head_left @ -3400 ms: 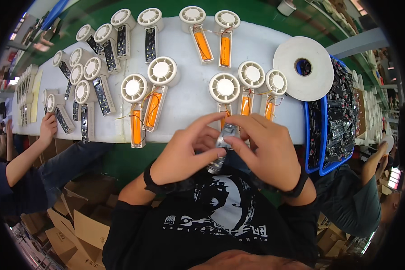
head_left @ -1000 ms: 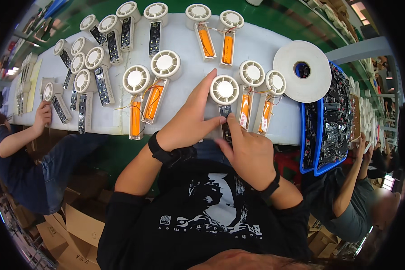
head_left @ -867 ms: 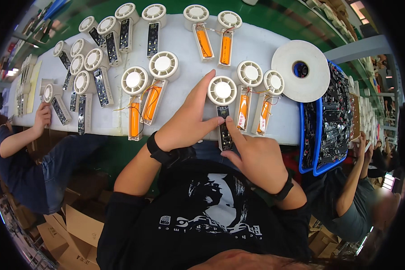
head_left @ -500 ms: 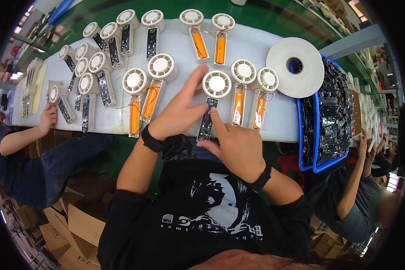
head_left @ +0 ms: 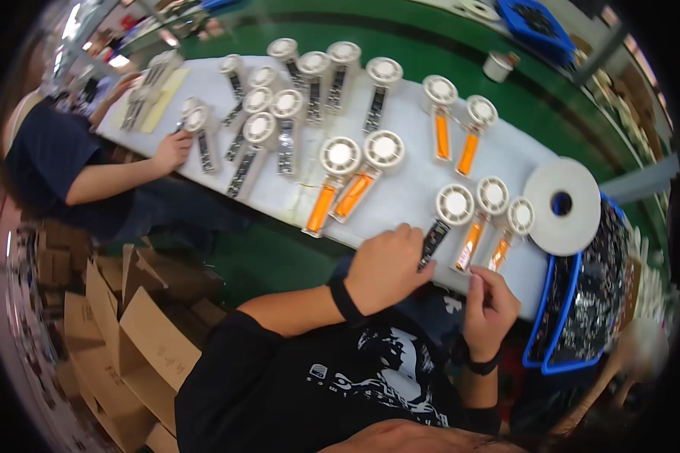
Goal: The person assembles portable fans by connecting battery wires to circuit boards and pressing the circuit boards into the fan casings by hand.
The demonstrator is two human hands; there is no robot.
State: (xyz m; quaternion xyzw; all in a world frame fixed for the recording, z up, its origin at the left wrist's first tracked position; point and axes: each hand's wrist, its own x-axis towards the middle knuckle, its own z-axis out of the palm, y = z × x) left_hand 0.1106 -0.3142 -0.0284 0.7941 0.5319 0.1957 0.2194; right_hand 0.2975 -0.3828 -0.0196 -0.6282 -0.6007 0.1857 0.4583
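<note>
A white handheld fan (head_left: pixel 455 204) lies on the pale worktop with a dark circuit board (head_left: pixel 433 243) showing in its open handle. My left hand (head_left: pixel 389 268) is closed at the left side of that handle, with the thumb at its lower end. My right hand (head_left: pixel 491 311) has thumb and forefinger pinched together close to the lower end of a neighbouring fan (head_left: pixel 493 195) with an orange battery (head_left: pixel 471 241). Whatever is between those fingertips is too small to make out. Beside it lies another fan (head_left: pixel 520 217) with an orange battery.
A large white roll (head_left: pixel 536 208) stands right of the fans, by blue bins (head_left: pixel 574 332) of dark circuit boards. More fans with orange batteries (head_left: pixel 321 210) and several with boards (head_left: pixel 287 143) cover the worktop (head_left: pixel 408 192). At left, a co-worker's hand (head_left: pixel 174 149) touches a fan.
The whole view has swung, shifting the worktop right and downward. My left hand has closed at the board fan's handle. My right forefinger has left the board, and that hand has moved right, pinching.
</note>
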